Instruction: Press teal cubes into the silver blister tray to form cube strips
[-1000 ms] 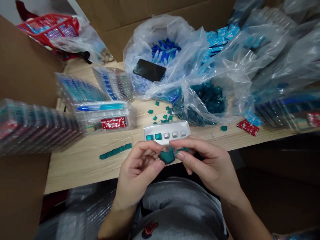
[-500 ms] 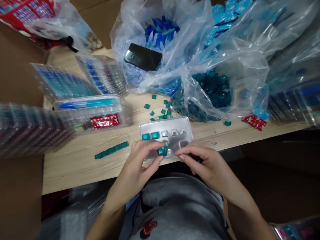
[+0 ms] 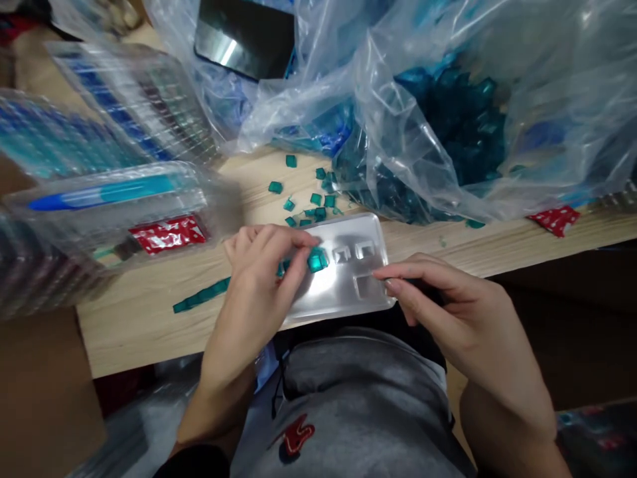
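A clear plastic blister tray (image 3: 336, 295) lies at the table's front edge, with a row of small square pockets and a larger recess. My left hand (image 3: 263, 279) reaches over its left side, thumb and forefinger closed at a shiny teal square tile (image 3: 317, 259) at the third pocket. More teal shows behind those fingers, partly hidden. Two pockets to the right hold nothing. My right hand (image 3: 442, 299) is pinched at the tray's right edge; what lies between its fingertips is hidden.
Loose teal tiles (image 3: 316, 198) lie behind the tray, and a joined teal strip (image 3: 202, 296) to its left. Plastic bags (image 3: 388, 133) of blue and teal pieces fill the back, under a phone (image 3: 243, 36). Filled blister packs (image 3: 104, 192) stand left; a red packet (image 3: 555, 219) lies right.
The view has moved closer. My left hand has brought the teal tile from the tray's middle up to the third pocket. My right hand has shifted to the tray's right edge.
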A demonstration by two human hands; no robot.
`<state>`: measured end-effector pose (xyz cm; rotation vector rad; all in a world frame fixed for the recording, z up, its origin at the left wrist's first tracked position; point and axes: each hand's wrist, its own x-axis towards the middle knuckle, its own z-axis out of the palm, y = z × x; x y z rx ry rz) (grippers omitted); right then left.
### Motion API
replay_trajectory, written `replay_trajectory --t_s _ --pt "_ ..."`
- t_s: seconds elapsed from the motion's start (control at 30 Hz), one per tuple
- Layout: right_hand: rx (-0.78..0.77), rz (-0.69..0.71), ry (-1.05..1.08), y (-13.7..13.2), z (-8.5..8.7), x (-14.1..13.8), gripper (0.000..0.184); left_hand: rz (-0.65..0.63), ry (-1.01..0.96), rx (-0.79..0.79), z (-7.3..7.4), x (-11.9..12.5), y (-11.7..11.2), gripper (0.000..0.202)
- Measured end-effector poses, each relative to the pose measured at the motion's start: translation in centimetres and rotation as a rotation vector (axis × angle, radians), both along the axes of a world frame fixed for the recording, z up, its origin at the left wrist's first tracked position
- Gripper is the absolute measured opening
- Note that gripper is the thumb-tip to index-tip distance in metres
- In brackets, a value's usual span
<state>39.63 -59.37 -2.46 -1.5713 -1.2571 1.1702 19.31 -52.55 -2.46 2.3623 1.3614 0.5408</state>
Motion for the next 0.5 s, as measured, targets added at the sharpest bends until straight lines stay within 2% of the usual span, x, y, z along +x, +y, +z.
replay_trajectory --t_s 0.13,0.23,0.33,0.5 --pt "-0.004 -0.042 0.023 0.0 -0.4 0.2 0.013 -0.012 -0.032 0.007 0.3 -0.5 -0.2 0.015" --pt "-0.068 -0.114 0.137 -0.1 -0.6 0.3 0.012 -0.131 -0.002 0.055 0.3 -1.0 -0.7 0.020" --pt "-0.167 -0.167 0.406 0.2 -0.8 0.3 0.015 -0.214 0.062 0.062 0.0 -1.1 -0.7 0.022" --pt "-0.349 -0.246 1.033 1.4 -0.7 -0.6 0.020 -0.221 0.100 0.005 -0.5 -1.5 -0.3 0.020"
